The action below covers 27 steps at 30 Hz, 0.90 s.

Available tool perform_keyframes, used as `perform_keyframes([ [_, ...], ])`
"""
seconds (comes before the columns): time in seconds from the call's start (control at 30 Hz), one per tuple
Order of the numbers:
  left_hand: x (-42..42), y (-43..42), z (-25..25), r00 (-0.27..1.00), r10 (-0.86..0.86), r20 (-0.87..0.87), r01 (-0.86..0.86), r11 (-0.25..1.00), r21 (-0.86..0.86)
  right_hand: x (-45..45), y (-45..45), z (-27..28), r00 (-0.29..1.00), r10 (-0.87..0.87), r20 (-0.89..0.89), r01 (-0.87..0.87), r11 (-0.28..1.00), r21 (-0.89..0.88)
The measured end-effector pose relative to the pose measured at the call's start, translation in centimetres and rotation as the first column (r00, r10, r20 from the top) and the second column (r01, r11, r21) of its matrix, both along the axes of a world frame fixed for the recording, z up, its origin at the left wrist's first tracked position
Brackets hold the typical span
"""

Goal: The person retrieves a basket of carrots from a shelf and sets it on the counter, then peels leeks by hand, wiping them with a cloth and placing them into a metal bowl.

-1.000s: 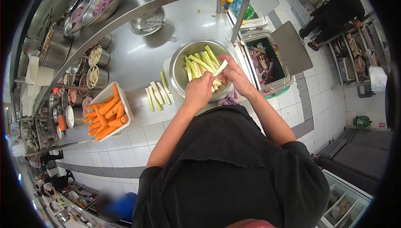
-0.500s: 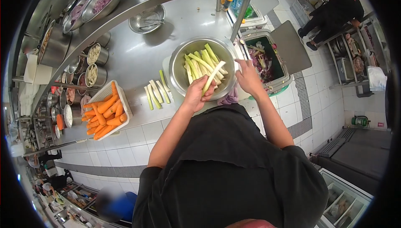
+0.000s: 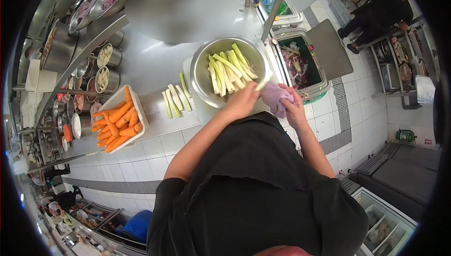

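My right hand (image 3: pixel 295 108) is closed around a bunched purple cloth (image 3: pixel 275 99) beside the bowl's right edge. My left hand (image 3: pixel 242 101) is closed over the bowl's near rim, its fingers partly blurred. Between it and the cloth shows a short pale, smeared thing (image 3: pixel 264 81); whether it is a stalk or a handle I cannot tell. The large steel bowl (image 3: pixel 197 80) contains several trimmed leek stalks (image 3: pixel 226 72), pale green and white. Left of the bowl, several more leek pieces (image 3: pixel 174 100) lie on the steel counter (image 3: pixel 152 75).
A white basket of carrots (image 3: pixel 123 121) stands at the counter's left, near metal pots of chopped food (image 3: pixel 108 80). To the right is an open bin of vegetable scraps (image 3: pixel 296 63). A shelf post (image 3: pixel 276 12) rises behind. Another person (image 3: pixel 383 12) stands far right.
My left hand has moved right and down, out of the bowl to its near rim. My right hand has dropped lower and taken hold of the purple cloth, lifting it.
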State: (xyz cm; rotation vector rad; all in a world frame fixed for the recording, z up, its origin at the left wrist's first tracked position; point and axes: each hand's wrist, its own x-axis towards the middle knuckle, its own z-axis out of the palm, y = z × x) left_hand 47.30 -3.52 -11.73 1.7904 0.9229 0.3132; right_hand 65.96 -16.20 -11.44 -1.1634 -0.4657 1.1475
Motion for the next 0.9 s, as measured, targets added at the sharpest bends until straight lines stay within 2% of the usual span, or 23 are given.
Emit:
perform_keyframes([
  [0.03,1.3,-0.6,-0.1,0.989,-0.148,0.012,0.145,0.982,0.117,-1.2,0.9,-0.1,1.000,-0.002,0.005,0.002,1.000,-0.001],
  [0.07,2.0,-1.0,-0.2,0.957,-0.289,0.008,0.279,0.931,0.234,-2.1,2.0,-0.5,0.984,-0.029,0.177,0.025,0.999,0.028],
  [0.1,2.0,-0.9,0.2,0.958,-0.286,0.012,0.276,0.933,0.233,-2.4,2.6,-1.2,0.939,-0.058,0.340,0.040,0.997,0.061],
  [0.17,1.3,0.3,2.1,0.913,-0.403,-0.068,0.408,0.902,0.139,-1.5,3.0,-3.1,0.949,-0.109,0.295,0.091,0.993,0.074],
  [0.23,-0.9,0.3,2.7,0.920,-0.385,-0.077,0.392,0.908,0.149,-0.9,3.7,-4.9,0.869,-0.343,0.357,0.359,0.933,0.025],
  [0.27,-2.5,0.2,2.9,0.950,-0.296,-0.098,0.305,0.947,0.097,-0.4,3.8,-6.4,0.777,-0.402,0.484,0.438,0.898,0.043],
  [0.3,-4.2,0.1,3.1,0.971,-0.207,-0.124,0.214,0.976,0.048,0.6,4.0,-7.9,0.780,-0.400,0.481,0.436,0.899,0.041],
  [0.37,-8.6,-0.2,0.8,0.979,0.196,0.057,-0.203,0.970,0.135,2.5,4.8,-10.8,0.569,-0.314,0.760,0.517,0.855,-0.034],
  [0.4,-10.8,0.0,-0.2,0.926,0.377,-0.032,-0.367,0.915,0.171,2.8,5.2,-12.0,0.647,-0.198,0.737,0.375,0.924,-0.081],
  [0.43,-12.9,0.4,-1.3,0.831,0.545,-0.113,-0.514,0.829,0.221,2.6,5.3,-12.4,0.653,-0.189,0.733,0.363,0.928,-0.084],
  [0.47,-15.0,0.9,-2.7,0.754,0.634,-0.170,-0.596,0.770,0.229,2.3,5.5,-12.7,0.463,-0.007,0.886,0.206,0.973,-0.100],
  [0.5,-16.9,1.5,-4.4,0.665,0.712,-0.224,-0.669,0.702,0.243,1.9,5.7,-13.0,0.211,0.139,0.968,0.053,0.987,-0.154],
  [0.53,-18.2,2.0,-6.4,0.657,0.720,-0.226,-0.677,0.694,0.245,1.6,6.2,-13.4,0.256,0.120,0.959,0.033,0.991,-0.133],
  [0.57,-19.2,2.4,-8.5,0.620,0.725,-0.301,-0.599,0.684,0.415,1.1,6.7,-13.0,0.411,0.056,0.910,0.104,0.989,-0.107],
  [0.6,-19.8,2.8,-10.2,0.571,0.734,-0.367,-0.491,0.664,0.565,0.9,7.0,-13.6,0.422,-0.045,0.905,0.216,0.975,-0.052],
  [0.63,-19.3,2.9,-11.2,0.564,0.739,-0.367,-0.498,0.660,0.563,1.1,7.3,-14.2,0.422,-0.146,0.895,0.325,0.946,0.001],
  [0.7,-17.8,2.7,-12.9,0.489,0.756,-0.435,-0.452,0.647,0.614,1.6,7.1,-12.6,0.292,-0.112,0.950,0.431,0.902,-0.026],
  [0.73,-17.6,3.1,-11.8,0.529,0.698,-0.483,-0.495,0.716,0.492,1.5,7.3,-10.5,0.120,-0.146,0.982,0.402,0.911,0.086],
  [0.77,-17.8,3.5,-12.0,0.527,0.702,-0.479,-0.501,0.712,0.493,1.5,7.6,-8.5,-0.054,-0.184,0.981,0.357,0.914,0.191],
  [0.8,-18.2,4.0,-12.5,0.520,0.680,-0.517,-0.454,0.732,0.508,1.2,8.4,-6.6,-0.058,-0.184,0.981,0.356,0.915,0.192],
  [0.83,-18.6,4.4,-13.2,0.513,0.656,-0.554,-0.402,0.754,0.520,0.4,9.9,-4.7,0.074,-0.152,0.986,0.195,0.971,0.135],
  [0.87,-19.2,4.7,-13.8,0.548,0.668,-0.503,-0.423,0.740,0.523,-0.6,11.4,-3.4,0.197,-0.097,0.975,0.024,0.995,0.095],
  [0.9,-19.6,5.0,-13.7,0.554,0.667,-0.498,-0.421,0.741,0.524,-1.8,13.2,-2.8,0.291,-0.007,0.957,-0.043,0.999,0.021],
])
